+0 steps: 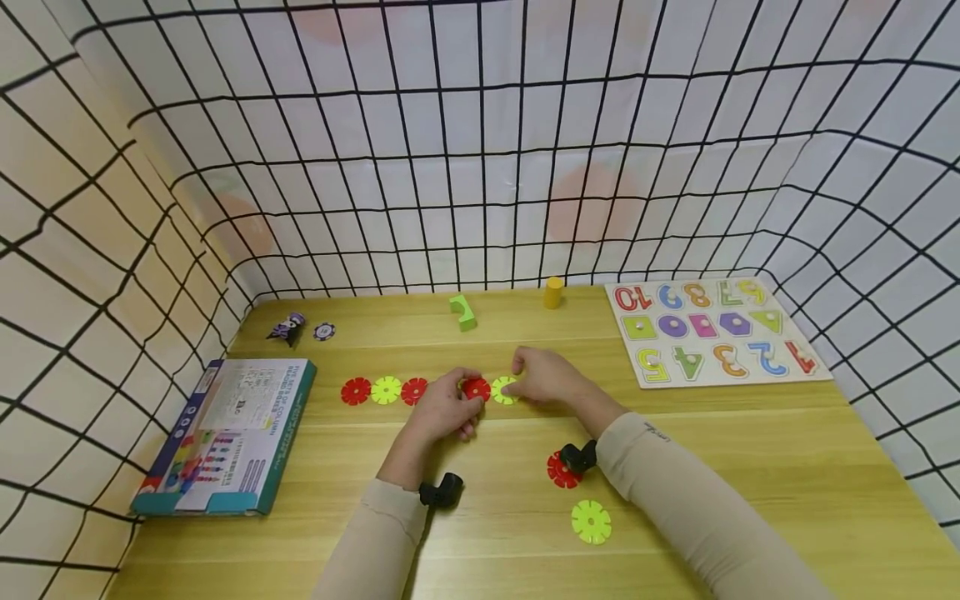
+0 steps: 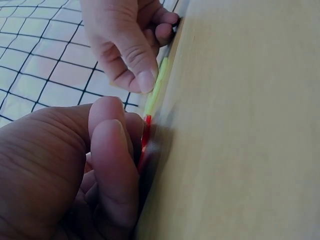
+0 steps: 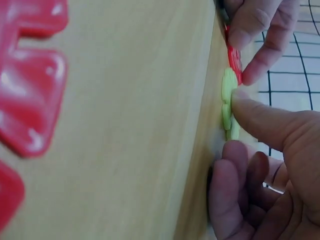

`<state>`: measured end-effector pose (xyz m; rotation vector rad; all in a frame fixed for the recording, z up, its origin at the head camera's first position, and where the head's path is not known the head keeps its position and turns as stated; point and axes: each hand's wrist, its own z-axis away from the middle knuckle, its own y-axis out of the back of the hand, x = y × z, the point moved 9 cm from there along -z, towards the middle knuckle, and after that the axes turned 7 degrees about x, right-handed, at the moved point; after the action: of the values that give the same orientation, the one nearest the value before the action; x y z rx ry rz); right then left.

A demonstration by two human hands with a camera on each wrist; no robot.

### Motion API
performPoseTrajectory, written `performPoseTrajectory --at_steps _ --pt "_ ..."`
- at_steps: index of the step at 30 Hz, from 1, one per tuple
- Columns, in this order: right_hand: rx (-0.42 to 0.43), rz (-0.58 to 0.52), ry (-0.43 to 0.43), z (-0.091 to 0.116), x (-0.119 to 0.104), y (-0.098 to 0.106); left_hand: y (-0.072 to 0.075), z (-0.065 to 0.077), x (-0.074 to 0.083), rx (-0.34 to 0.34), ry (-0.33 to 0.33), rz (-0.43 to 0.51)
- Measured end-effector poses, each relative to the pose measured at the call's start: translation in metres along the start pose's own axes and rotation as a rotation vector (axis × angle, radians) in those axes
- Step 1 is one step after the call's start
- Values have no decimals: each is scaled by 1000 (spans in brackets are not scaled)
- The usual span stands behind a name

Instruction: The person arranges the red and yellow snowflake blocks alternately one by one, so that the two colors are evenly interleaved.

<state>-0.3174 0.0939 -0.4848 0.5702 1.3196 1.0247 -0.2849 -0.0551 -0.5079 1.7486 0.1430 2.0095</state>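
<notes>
A row of flat, notched plastic snowflake discs runs across the table: a red disc (image 1: 356, 391), a yellow-green disc (image 1: 386, 390) and another red disc (image 1: 414, 391) at its left. My left hand (image 1: 441, 407) pinches a red disc (image 1: 476, 389) further along, thumb and index at its edges, and hides part of the row. With thumb and index, my right hand (image 1: 549, 377) holds a yellow-green disc (image 1: 504, 390) at the row's right end. In the right wrist view, that yellow-green disc (image 3: 229, 85) lies right against the red one (image 3: 234, 60), with the right thumb on it.
Nearer me lie a red disc (image 1: 562, 471), partly under the right wrist camera, and a yellow-green disc (image 1: 592, 522). A boxed set (image 1: 225, 433) stands left, a number puzzle board (image 1: 720, 333) right. Behind are a green block (image 1: 463, 313), yellow cylinder (image 1: 553, 292), small figure (image 1: 287, 329) and chip (image 1: 324, 332).
</notes>
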Motion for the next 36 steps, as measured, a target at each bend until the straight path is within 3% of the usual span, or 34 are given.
performPoseTrajectory --at_steps 5,8,14,20,27,31,36 --pt "18 -40 55 -1 5 -1 -1 1 1 -10 1 5" --pt "11 -120 88 2 9 1 -2 2 2 -10 -2 1" --pt "-18 -270 108 24 26 4 -9 3 8 -20 -41 -33" --pt "-17 -239 181 66 39 6 -24 3 19 -37 -99 -57" --pt "-66 -247 222 114 54 -3 -39 0 23 -58 -106 21" --pt "-58 -214 240 127 55 -4 -41 -2 20 -47 -73 2" --pt "-16 -141 270 129 50 -5 -37 -3 19 -17 -48 -53"
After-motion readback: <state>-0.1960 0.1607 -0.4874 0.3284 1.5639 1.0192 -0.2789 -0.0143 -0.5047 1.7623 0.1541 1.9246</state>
